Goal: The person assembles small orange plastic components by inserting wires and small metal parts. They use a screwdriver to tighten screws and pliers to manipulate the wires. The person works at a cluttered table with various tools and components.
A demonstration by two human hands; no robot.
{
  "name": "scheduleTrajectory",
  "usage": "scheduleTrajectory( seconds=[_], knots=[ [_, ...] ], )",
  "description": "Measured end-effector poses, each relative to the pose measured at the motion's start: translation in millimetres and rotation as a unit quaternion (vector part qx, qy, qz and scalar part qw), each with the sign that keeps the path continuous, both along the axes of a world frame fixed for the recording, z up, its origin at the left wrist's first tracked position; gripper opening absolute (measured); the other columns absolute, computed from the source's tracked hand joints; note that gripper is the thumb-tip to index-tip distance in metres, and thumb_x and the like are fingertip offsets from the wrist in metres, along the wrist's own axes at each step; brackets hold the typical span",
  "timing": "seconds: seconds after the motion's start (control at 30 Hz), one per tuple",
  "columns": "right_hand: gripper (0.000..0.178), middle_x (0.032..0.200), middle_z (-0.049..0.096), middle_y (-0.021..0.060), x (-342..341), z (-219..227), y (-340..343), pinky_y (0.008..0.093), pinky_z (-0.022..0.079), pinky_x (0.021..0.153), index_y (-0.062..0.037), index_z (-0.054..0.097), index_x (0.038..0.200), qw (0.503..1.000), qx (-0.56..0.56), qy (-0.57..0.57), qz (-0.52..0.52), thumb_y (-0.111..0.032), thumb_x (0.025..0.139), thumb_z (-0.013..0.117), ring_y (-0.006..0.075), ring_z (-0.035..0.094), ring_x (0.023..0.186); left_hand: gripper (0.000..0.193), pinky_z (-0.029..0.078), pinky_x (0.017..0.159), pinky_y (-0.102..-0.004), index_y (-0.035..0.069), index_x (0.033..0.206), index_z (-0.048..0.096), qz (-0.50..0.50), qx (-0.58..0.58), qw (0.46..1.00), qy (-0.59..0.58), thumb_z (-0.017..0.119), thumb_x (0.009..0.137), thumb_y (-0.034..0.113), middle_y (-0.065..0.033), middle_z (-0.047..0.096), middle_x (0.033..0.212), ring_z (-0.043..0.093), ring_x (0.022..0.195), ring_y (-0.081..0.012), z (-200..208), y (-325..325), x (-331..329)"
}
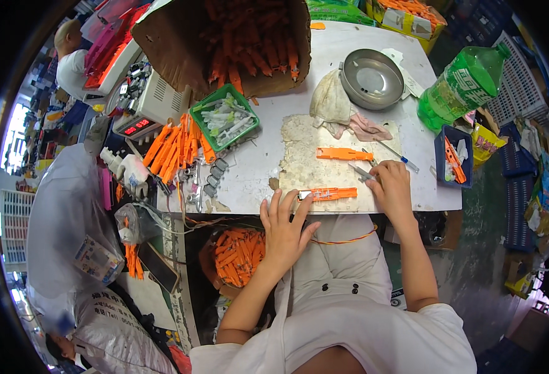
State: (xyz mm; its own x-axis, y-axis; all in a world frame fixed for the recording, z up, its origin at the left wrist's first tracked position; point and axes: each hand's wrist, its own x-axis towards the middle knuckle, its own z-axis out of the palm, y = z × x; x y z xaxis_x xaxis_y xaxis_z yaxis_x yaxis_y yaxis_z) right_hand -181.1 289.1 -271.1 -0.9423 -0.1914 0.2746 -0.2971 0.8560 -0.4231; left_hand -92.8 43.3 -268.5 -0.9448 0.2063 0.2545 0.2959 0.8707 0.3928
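Note:
My left hand (285, 227) is at the table's near edge with its fingers spread. Its fingertips touch the left end of an orange plastic casing (334, 194) with small metal parts in it. My right hand (392, 190) is closed in a pinch on a slim grey pointed tool (362, 172), perhaps tweezers; its tip points away to the left. Beyond that tool lies a second orange casing (343, 153), roughly parallel to the first. Both casings rest on a worn, pale board (296, 149). A pen (405, 161) with a blue end lies beyond my right hand.
A green basket (249, 129) of small clear parts stands left, beside a pile of orange casings (173, 149). Behind are a carton (168, 47) of orange parts, a metal bowl (374, 78) and a cloth (330, 100). At right stand a green bottle (458, 87) and a blue bin (444, 177).

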Motion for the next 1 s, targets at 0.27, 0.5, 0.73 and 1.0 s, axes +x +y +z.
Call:
scheduleTrajectory(
  seconds=[0.27,0.5,0.73,1.0],
  knots=[
    [0.019,0.089,0.060,0.0061,14.3,13.0,3.6,0.0365,0.040,0.083,-0.0057,0.067,0.091,0.990,-0.128,-0.022,0.062,-0.012,0.073,0.071,0.0257,0.052,0.092,0.055,0.015,0.107,-0.0580,0.018,0.134,0.048,-0.029,-0.048,0.998,-0.006,0.066,0.084,0.033,-0.0119,0.036,0.137,0.023,0.133,-0.0358,-6.9,18.3,-1.6],
    [0.018,0.089,0.060,0.0029,14.5,19.8,-0.9,0.0364,0.041,0.083,-0.0078,0.066,0.091,0.989,-0.035,0.014,0.144,-0.011,0.074,0.070,0.0235,0.053,0.094,0.057,0.016,0.106,-0.0586,0.018,0.134,0.047,-0.031,-0.068,0.997,0.001,0.066,0.082,0.033,-0.0105,0.037,0.137,0.024,0.133,-0.0349,-9.5,23.0,-7.3],
    [0.022,0.091,0.059,0.0035,11.6,11.1,-6.4,0.0375,0.041,0.085,-0.0080,0.065,0.094,0.987,-0.033,-0.007,0.157,-0.012,0.073,0.071,0.0236,0.053,0.096,0.059,0.016,0.106,-0.0584,0.018,0.135,0.047,-0.030,-0.067,0.997,0.005,0.067,0.081,0.033,-0.0096,0.038,0.136,0.024,0.133,-0.0345,-12.2,23.3,-6.7],
    [0.031,0.100,0.058,0.0055,15.5,13.0,-13.7,0.0395,0.040,0.090,-0.0086,0.063,0.103,0.984,-0.054,-0.003,0.171,-0.015,0.074,0.071,0.0260,0.052,0.101,0.060,0.016,0.107,-0.0580,0.019,0.136,0.046,-0.029,-0.069,0.997,-0.001,0.067,0.081,0.033,-0.0093,0.038,0.136,0.024,0.133,-0.0343,-10.7,22.4,-7.0]
  ],
)
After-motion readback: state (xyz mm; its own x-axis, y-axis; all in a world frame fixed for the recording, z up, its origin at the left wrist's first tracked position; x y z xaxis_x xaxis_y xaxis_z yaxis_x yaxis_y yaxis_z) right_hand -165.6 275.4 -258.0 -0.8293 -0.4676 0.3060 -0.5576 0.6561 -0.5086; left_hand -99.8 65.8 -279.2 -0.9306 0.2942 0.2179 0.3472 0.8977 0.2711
